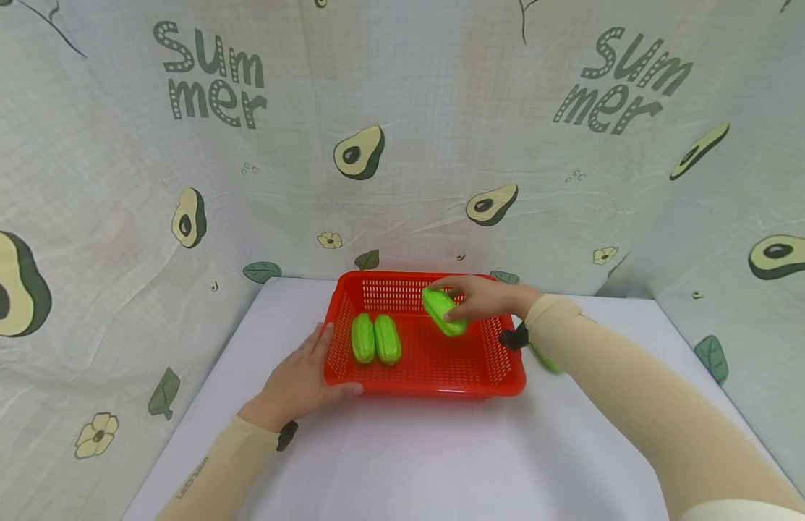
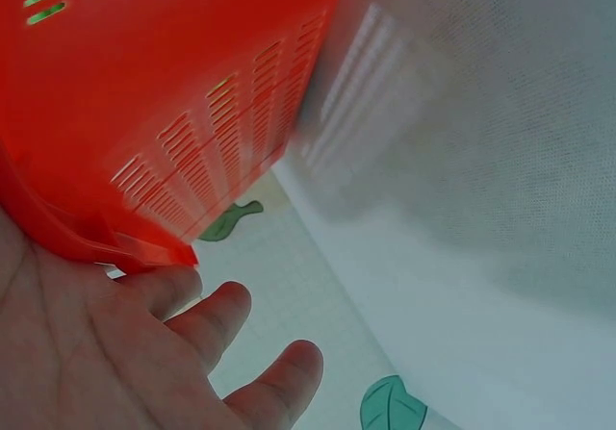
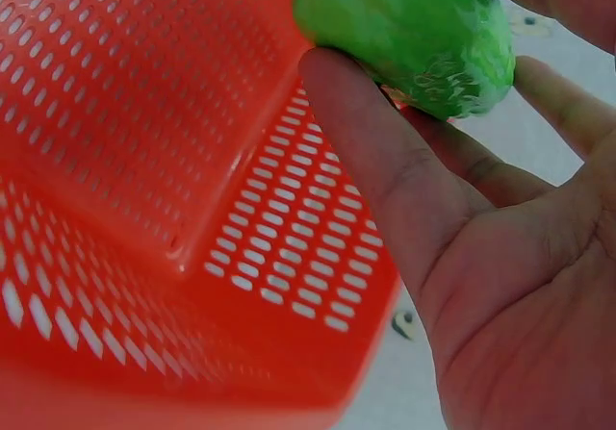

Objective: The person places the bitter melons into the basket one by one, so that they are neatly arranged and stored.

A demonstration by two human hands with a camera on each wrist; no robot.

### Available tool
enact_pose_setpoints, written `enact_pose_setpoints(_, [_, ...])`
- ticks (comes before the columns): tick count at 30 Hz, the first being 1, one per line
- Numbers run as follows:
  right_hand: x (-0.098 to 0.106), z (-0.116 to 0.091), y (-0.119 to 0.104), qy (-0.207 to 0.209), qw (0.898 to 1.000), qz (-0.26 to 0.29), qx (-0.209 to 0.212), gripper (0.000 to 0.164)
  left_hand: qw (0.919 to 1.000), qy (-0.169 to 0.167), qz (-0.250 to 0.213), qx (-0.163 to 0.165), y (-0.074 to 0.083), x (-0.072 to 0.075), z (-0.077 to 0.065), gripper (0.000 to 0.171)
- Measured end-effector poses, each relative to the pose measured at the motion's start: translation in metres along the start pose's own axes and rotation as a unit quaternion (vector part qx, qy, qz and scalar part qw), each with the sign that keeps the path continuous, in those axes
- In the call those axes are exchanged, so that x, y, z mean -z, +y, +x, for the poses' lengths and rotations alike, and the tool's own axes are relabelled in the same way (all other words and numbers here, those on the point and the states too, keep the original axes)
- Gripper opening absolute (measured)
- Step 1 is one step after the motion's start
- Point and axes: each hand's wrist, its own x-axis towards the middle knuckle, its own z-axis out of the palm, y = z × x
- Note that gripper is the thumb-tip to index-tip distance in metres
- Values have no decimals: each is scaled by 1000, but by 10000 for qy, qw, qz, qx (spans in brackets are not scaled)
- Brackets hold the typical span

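Note:
A red plastic basket (image 1: 415, 391) with slotted walls stands on the white table. My left hand (image 1: 301, 383) rests against its left rim, fingers straight along the side and thumb at the front edge. In the left wrist view, those fingers (image 2: 217, 319) reach past the red rim. Over the basket's right half, my right hand (image 1: 483, 298) pinches a glossy green ribbed vegetable (image 1: 441, 311) between thumb and fingers. The right wrist view shows this vegetable (image 3: 409, 31) up close, shiny on its surface. Two similar green vegetables (image 1: 362, 338) lie side by side in the basket's left part.
Another green piece (image 1: 547, 359) lies on the table right of the basket, mostly hidden under my right forearm. Behind the table (image 1: 402, 463) and at both sides hangs a pale cloth (image 1: 422, 87) printed with avocados.

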Motion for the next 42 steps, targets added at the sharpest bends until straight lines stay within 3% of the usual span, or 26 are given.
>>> enact_pose_setpoints(5, [-12,21,-1,-88,9997,161,-169,62,10000,39,22,1,-1,0,1,127])
enact_pose_setpoints(14, [-35,55,8,-267,9990,-301,-185,60,10000,-3,1,51,-2,-1,2,130])
enact_pose_setpoints(23, [-46,67,10,-400,9979,-249,-446,61,10000,-7,-44,71,2,1,1,128])
enact_pose_setpoints(34, [-57,81,16,-363,9961,-723,-350,62,10000,50,-22,40,0,-2,1,128])
enact_pose_setpoints(42, [-62,85,16,-281,9984,-405,-262,63,9999,110,-5,-12,-1,-2,1,127])
